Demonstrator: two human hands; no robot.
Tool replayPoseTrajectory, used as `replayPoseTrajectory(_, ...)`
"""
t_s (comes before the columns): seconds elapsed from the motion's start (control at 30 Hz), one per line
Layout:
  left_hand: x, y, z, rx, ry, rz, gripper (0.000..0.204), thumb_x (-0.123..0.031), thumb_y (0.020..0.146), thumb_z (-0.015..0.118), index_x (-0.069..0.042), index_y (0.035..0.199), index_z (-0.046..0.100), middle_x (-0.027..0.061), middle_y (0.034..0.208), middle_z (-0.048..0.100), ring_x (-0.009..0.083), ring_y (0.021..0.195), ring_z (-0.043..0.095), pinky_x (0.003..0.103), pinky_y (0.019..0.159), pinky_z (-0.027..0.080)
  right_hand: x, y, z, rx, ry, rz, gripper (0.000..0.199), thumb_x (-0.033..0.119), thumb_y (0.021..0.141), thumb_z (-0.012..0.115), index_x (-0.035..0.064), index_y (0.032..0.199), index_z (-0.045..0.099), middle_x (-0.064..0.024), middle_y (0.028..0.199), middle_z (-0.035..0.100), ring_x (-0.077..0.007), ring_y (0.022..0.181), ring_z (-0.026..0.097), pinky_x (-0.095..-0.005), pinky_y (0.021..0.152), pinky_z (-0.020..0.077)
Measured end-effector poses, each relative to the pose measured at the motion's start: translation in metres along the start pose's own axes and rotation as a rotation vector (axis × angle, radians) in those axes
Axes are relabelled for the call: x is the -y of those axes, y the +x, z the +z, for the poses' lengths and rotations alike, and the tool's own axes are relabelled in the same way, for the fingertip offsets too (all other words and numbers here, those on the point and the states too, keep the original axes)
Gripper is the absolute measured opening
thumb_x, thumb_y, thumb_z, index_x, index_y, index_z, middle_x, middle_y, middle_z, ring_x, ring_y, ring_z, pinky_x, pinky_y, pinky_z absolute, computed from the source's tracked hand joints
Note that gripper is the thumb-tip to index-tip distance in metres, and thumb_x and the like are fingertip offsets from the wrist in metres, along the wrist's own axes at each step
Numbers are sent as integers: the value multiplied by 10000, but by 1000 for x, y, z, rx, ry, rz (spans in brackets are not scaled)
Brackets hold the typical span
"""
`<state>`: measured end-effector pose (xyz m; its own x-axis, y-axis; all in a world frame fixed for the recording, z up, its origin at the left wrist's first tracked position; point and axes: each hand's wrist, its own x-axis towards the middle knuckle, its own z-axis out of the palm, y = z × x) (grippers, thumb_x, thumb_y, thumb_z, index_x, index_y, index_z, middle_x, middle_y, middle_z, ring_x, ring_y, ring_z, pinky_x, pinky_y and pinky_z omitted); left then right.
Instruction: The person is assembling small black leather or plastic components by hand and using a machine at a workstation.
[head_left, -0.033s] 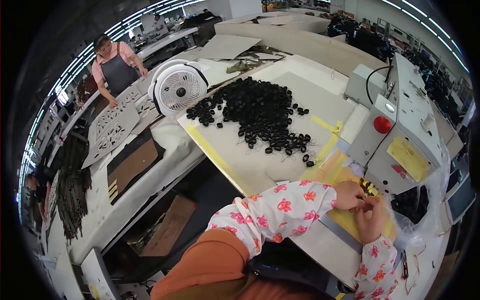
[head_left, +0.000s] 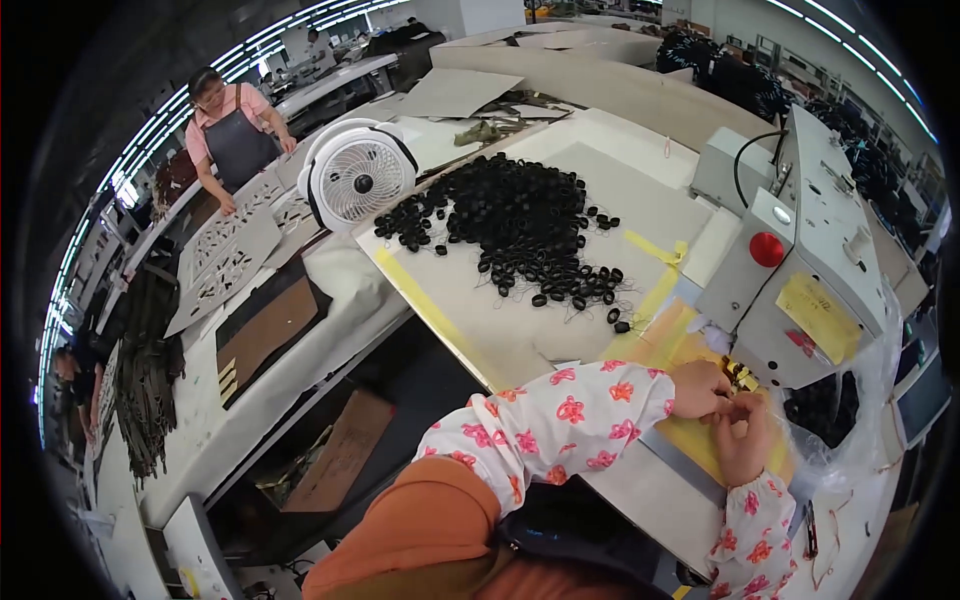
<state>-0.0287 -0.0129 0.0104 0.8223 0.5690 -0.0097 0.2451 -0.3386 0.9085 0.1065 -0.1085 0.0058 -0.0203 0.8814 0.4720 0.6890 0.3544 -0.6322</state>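
Big work tables are filling a long, bright room, and a pale table top (head_left: 470, 300) is stretching out in front of the person. Both hands are sitting close together at the near right end of it, right under the front of a grey sewing machine (head_left: 800, 260).

The left hand (head_left: 700, 390) is coming in from a sleeve with pink flowers (head_left: 560, 420). Its fingers are curled in tight — they are pinching a small dark and gold piece (head_left: 738, 378) that is lying at the foot of the machine. The right hand (head_left: 742, 440) is just below the left one and touching it. Its fingers are bent in too, and they are reaching up to the same little piece. Whether this hand is really gripping it, I cannot tell — it is too small to see.

Under both hands a yellow sheet (head_left: 690, 345) is lying flat on the table. Up and to the left of the hands, a big heap of small black rings (head_left: 520, 215) is spreading over the table top, with a few loose ones trailing down toward the hands. Past the heap, a white fan (head_left: 357, 175) is standing. Far off to the left, another person in a dark apron (head_left: 235, 130) is leaning over a different table.
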Motion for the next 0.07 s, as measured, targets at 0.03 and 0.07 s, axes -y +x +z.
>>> replayPoseTrajectory(0.03,2,2,1,-15,-16,-2,288,-323,753,561,-44,716,621,38,577,603,153,563,585,295,553,441,-3,0,0,-4,1,2,289,-65,669,572,33,915,455,-113,823,524,-217,680,564,-304,594,456)
replayPoseTrajectory(0.07,-1,4,3,-23,-34,0,290,-325,745,575,-40,713,620,47,576,604,148,572,591,287,559,446,-9,-2,-5,-12,-5,10,274,-52,686,573,39,916,457,-105,839,527,-213,677,563,-298,600,459)
